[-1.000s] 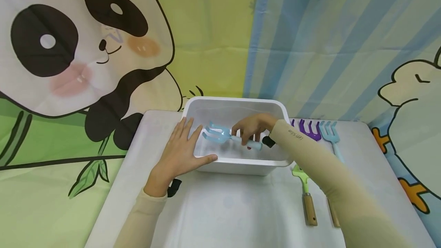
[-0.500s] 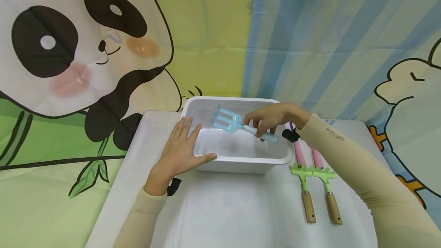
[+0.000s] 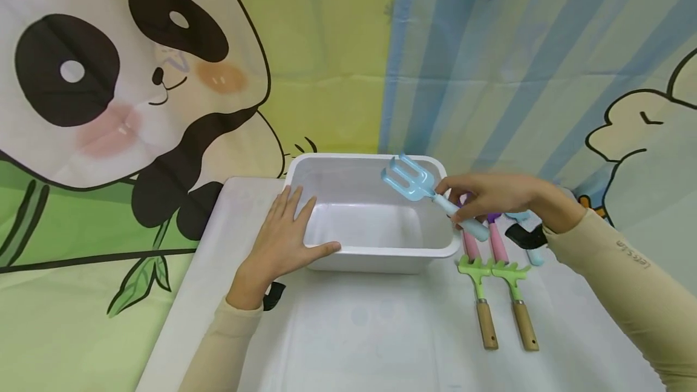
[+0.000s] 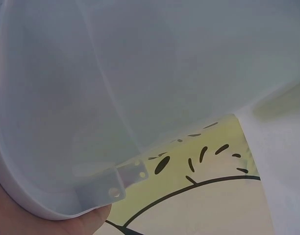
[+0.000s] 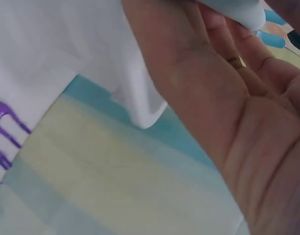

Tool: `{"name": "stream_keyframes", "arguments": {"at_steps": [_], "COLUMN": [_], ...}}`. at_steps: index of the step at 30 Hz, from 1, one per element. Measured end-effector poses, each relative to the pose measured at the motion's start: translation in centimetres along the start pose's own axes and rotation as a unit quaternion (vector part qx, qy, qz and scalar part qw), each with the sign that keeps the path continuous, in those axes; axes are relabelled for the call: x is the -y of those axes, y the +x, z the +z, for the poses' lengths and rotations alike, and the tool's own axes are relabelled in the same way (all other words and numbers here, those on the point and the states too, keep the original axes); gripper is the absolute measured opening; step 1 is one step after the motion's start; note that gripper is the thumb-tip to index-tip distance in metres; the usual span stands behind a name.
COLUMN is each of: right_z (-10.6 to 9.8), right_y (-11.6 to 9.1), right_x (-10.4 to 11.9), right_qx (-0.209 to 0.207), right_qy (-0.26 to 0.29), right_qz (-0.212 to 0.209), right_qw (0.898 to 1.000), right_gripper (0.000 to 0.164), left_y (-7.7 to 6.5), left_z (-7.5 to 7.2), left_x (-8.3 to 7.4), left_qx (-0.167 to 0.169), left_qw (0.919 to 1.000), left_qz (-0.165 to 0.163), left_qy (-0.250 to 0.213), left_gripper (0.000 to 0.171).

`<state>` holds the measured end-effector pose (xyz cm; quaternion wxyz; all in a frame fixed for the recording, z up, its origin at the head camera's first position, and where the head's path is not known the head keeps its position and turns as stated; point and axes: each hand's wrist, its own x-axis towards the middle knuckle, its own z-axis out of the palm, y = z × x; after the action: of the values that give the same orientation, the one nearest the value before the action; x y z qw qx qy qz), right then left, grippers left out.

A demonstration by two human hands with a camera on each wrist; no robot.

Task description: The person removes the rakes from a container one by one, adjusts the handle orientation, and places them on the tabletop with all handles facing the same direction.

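My right hand [image 3: 492, 195] grips a light blue hand fork [image 3: 421, 187] by its handle, above the right end of a white plastic bin [image 3: 381, 253]. The fork's tines point to the back left. In the right wrist view, only the end of the blue handle [image 5: 248, 14] shows past my fingers. With fingers spread and straight, my left hand [image 3: 285, 238] rests against the bin's left end, the thumb along the front rim. The left wrist view has the bin wall [image 4: 115, 83] filling most of it, part of my hand [image 4: 32, 215] below the rim.
Right of the bin lie two green rakes with wooden handles [image 3: 486, 322]. Behind them are pink-handled tools [image 3: 498, 247] with purple tines [image 5: 3, 111], and another light blue tool [image 3: 520, 216] partly hidden by my right wrist. A printed cloth [image 3: 327, 47] hangs behind the table.
My right hand has lifted the blue hand fork out of the bin's middle and carried it right, over the right rim. My left hand has stayed at the bin.
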<state>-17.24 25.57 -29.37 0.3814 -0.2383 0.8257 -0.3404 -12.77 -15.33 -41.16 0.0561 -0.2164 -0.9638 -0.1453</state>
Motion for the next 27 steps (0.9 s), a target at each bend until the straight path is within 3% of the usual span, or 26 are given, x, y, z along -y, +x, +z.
{"name": "stream_keyframes", "arguments": {"at_steps": [10,15,22,27], "right_z": [3.1,4.8,7.0,8.4], "right_y": [-5.3,-7.6,-10.2,-11.7], "right_x": [-6.6,-9.5,-14.0,-16.9], "right_qx": [-0.096,-0.131,-0.135,-0.136], "right_qy": [0.034,0.086,0.162,0.214], "right_qz": [0.021,0.033,0.003,0.018], "right_qw": [0.995,0.987,0.977,0.967], "right_gripper": [0.052,0.058,0.045,0.039], "left_y": [-0.1,-0.2,-0.2,-0.2], "left_z": [0.1,0.1,0.2,0.3], "left_x": [-0.1,-0.1,0.1,0.0], "left_qx": [-0.002,-0.001,-0.002,-0.001], "left_qw": [1.0000,1.0000,1.0000,1.0000], "left_qz": [0.004,0.001,0.002,0.002], "left_qy": [0.001,-0.001,0.002,0.000], "left_gripper": [0.113,0.113,0.114,0.113]}}
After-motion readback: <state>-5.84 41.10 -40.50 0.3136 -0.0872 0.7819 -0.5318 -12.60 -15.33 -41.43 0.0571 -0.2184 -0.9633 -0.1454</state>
